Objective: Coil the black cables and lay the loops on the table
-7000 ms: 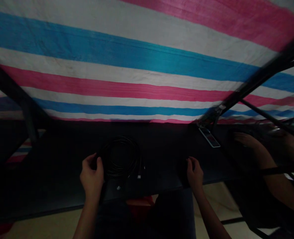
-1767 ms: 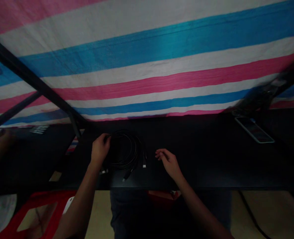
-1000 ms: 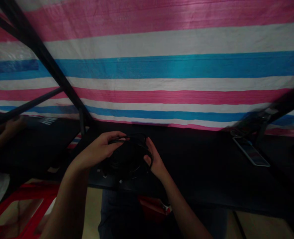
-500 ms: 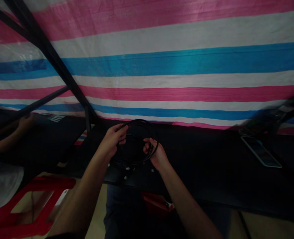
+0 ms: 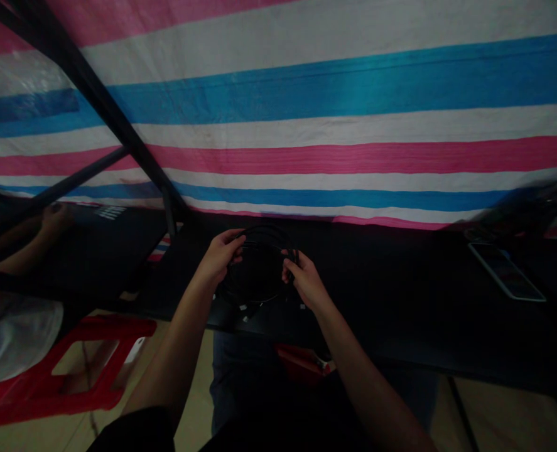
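Observation:
A black cable (image 5: 266, 228) is wound into a loose coil above the dark table (image 5: 382, 289). My left hand (image 5: 224, 252) pinches the coil's upper left side between thumb and fingers. On the coil's right side, my right hand (image 5: 303, 274) is closed round the strands, thumb pressed toward the fingers. More black cable loops lie under and in front of the hands, hard to separate from the dark tabletop. Small pale connectors or tags (image 5: 245, 319) show near the table's front edge below the coil.
A phone (image 5: 507, 271) lies at the right. Behind the table hangs a striped sheet (image 5: 335, 157). A dark metal frame (image 5: 118, 125) slants down at the left. Beyond it are another person's hand (image 5: 56, 220) and a red stool (image 5: 113, 329). Something red (image 5: 301, 364) sits at my lap.
The view has tilted down slightly. My right hand has moved up along the coil and its fingers have closed round the strands. My left hand keeps its pinch.

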